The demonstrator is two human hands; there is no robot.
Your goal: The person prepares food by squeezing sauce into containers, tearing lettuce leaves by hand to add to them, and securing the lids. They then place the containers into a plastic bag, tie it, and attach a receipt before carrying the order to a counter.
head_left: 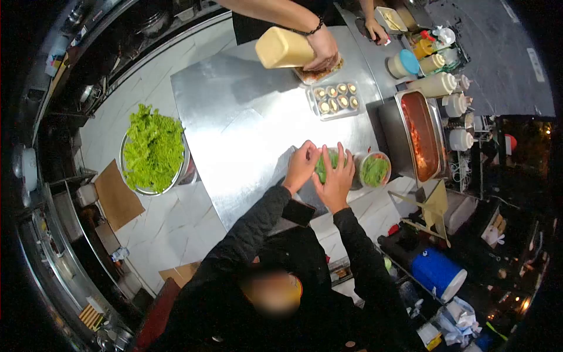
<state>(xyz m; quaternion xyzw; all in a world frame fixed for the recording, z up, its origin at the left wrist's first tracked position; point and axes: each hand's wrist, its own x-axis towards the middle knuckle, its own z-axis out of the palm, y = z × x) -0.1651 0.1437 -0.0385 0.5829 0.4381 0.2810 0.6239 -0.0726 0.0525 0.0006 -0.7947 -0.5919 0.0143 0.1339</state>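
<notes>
On the steel table's near edge stands a round tub of green leaves [328, 166], partly covered by my hands. My left hand [300, 168] is at its left side, fingers curled in with the tips close together; what they grip, if anything, is hidden. Stretched over the right side of the tub, my right hand [335, 183] has its fingers spread. A second clear tub of greens [374, 170] with red bits sits just right of my right hand. A dark phone-like rectangle [298, 212] lies below my wrists at the table edge.
Across the steel table [217, 100], a co-worker's hand [324, 48] is by a pale yellow bottle [285, 48] and a food tray. A clear tray of small rolls [335, 98], a steel pan of red sauce [421, 135] and a lettuce bowl [122, 154] are around.
</notes>
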